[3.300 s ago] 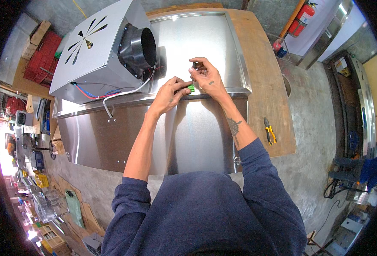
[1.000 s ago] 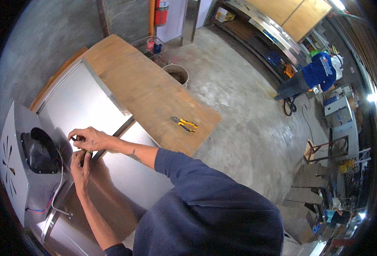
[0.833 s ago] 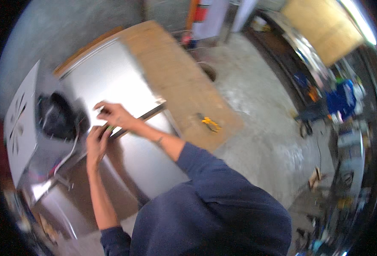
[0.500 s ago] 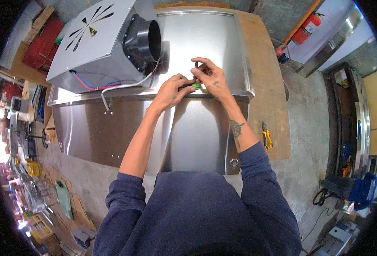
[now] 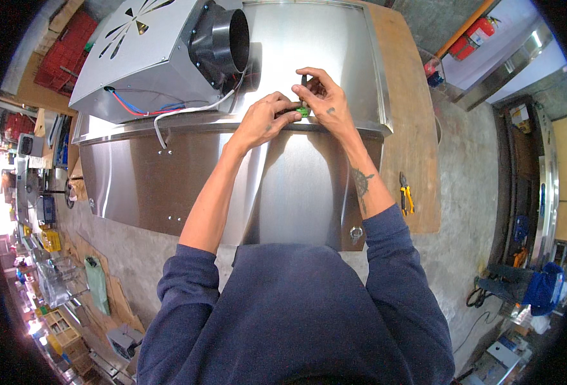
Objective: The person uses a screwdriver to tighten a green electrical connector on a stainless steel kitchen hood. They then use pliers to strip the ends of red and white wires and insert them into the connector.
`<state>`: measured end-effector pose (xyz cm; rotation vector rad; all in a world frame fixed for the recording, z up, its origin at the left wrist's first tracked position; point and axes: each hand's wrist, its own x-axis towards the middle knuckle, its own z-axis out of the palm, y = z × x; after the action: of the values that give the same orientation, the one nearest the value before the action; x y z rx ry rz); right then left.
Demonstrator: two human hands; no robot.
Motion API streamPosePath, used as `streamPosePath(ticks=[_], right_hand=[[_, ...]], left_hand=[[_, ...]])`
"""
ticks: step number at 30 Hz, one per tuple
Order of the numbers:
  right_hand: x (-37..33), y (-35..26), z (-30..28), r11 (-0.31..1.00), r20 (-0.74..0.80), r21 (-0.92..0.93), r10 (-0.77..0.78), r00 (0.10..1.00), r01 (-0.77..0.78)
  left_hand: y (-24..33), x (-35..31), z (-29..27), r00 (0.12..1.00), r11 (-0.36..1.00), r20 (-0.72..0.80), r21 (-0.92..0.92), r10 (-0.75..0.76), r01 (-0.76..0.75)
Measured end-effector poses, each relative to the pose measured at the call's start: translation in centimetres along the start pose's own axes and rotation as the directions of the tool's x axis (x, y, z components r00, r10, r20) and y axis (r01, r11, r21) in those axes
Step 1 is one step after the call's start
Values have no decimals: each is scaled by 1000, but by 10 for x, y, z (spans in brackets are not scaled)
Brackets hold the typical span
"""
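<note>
Both hands meet above the front edge of a stainless steel panel (image 5: 309, 38). Between the fingertips of my left hand (image 5: 264, 120) is a small green connector block (image 5: 303, 112), pinched and partly hidden. My right hand (image 5: 332, 108) grips a slim dark screwdriver (image 5: 304, 81), which stands nearly upright with its lower end at the green block. Whether its tip sits in the block is too small to tell. To the left of my hands, a grey metal fan housing (image 5: 149, 70) rests on the panel, with a white cable (image 5: 187, 110) and red and blue wires coming out.
A round black duct collar (image 5: 231, 42) juts from the housing toward my hands. Yellow-handled pliers (image 5: 406, 194) lie on the wooden tabletop (image 5: 418, 128) at the right. A red fire extinguisher (image 5: 473, 40) is at the far right. Cluttered shelves line the left side.
The whole scene has shifted slightly upward in the picture as my head moved. My hands keep the same hold on the connector block and the screwdriver.
</note>
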<state>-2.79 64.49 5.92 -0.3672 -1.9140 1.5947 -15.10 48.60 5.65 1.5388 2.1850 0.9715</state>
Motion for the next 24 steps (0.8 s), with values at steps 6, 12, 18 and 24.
streamPosePath(ticks=[6, 12, 18, 24], right_hand=[[2, -5, 2, 997, -5, -65, 45, 999, -45], [4, 1, 9, 986, 20, -159, 56, 998, -52], [-2, 35, -18, 975, -34, -212, -70, 997, 61], [6, 31, -16, 999, 71, -9, 50, 996, -50]], left_hand=[[4, 2, -3, 999, 1000, 23, 3, -27, 27], [-13, -4, 3, 999, 997, -6, -63, 41, -41], [-2, 8, 17, 981, 972, -4, -133, 194, -193], [-17, 2, 19, 978, 977, -70, -68, 197, -202]])
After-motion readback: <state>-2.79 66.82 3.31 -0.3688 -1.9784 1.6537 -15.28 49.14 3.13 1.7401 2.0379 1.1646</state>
